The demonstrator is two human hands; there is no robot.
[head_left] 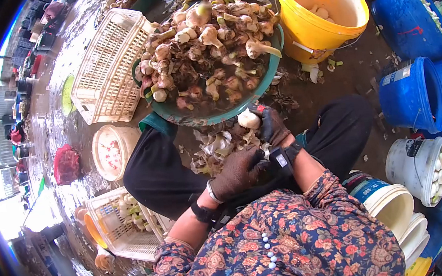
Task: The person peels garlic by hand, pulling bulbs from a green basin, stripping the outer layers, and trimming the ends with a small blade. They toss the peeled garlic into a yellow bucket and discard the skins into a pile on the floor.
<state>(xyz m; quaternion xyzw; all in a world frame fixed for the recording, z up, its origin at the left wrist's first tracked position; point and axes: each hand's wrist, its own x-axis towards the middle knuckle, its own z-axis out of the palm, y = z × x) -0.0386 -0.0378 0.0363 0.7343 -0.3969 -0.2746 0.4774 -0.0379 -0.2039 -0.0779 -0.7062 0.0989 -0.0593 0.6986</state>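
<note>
My right hand, in a dark glove, is closed on a whitish garlic bulb just in front of the basin's near rim. My left hand, in a brown glove, is curled closed below and to the left of it; what its fingers hold is hidden. A small white piece shows between the two hands. Papery garlic skins lie in a heap beside my hands, between my knees. The green basin beyond is piled with unpeeled garlic bulbs, some sitting in brown water.
A yellow bucket stands right of the basin, with a few bulbs inside. White plastic crates are at the left. Blue tubs, a blue bucket and a white bucket of peeled garlic line the right. A red net bag lies left.
</note>
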